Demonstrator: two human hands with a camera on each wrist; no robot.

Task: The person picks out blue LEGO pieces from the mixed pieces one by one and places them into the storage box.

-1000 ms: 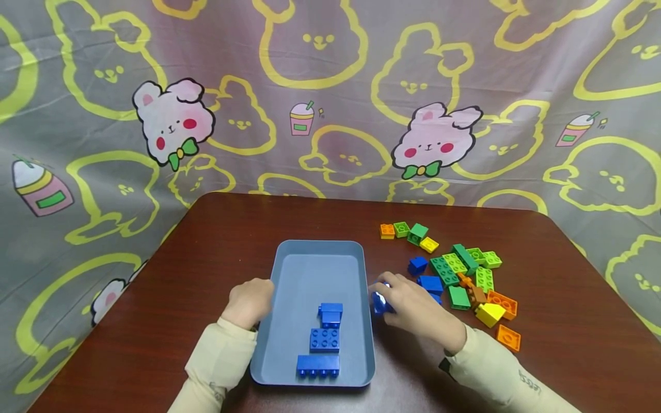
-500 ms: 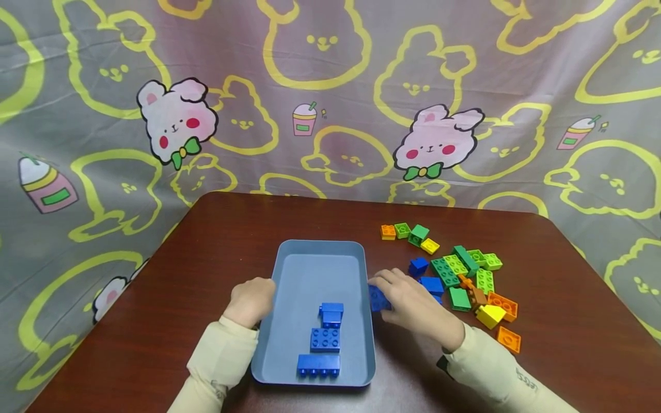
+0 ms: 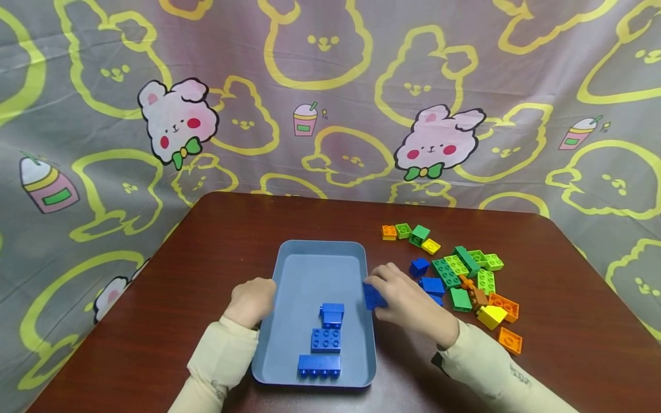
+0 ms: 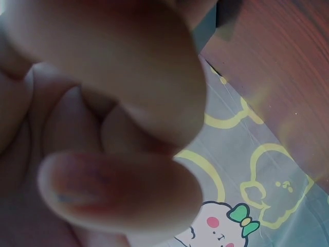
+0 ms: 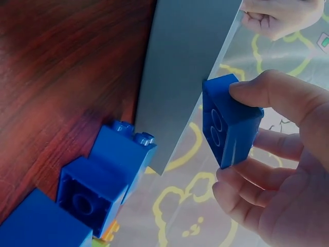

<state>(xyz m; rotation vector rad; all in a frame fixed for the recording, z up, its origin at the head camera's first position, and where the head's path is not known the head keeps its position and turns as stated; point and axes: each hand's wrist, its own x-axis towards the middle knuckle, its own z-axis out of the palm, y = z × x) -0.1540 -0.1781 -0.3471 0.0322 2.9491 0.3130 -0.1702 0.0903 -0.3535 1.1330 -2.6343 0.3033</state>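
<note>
My right hand (image 3: 405, 295) pinches a blue toy building brick (image 5: 229, 121) between thumb and fingers. The brick's hollow underside with round tubes shows in the right wrist view. In the head view it overlaps the right rim of the blue-grey tray (image 3: 320, 275). Several blue bricks (image 3: 326, 340) lie in the tray's near half, in a rough column. At the tray's left rim rests my left hand (image 3: 253, 301), fingers loosely curled. Its wrist view shows nothing between thumb and fingers. More blue bricks (image 3: 432, 285) lie on the table just beyond my right hand.
Loose green, lime, orange, brown and yellow bricks (image 3: 485, 281) are spread over the table's right side. A short row with an orange brick (image 3: 389, 232) and a small yellow brick (image 3: 431, 246) lies farther back. Behind the dark wooden table (image 3: 232, 229) hangs a patterned cloth (image 3: 335, 103).
My right hand has shifted slightly left with the blue brick, which has turned and now overlaps the tray's right rim. My left hand and the bricks in the tray look the same.
</note>
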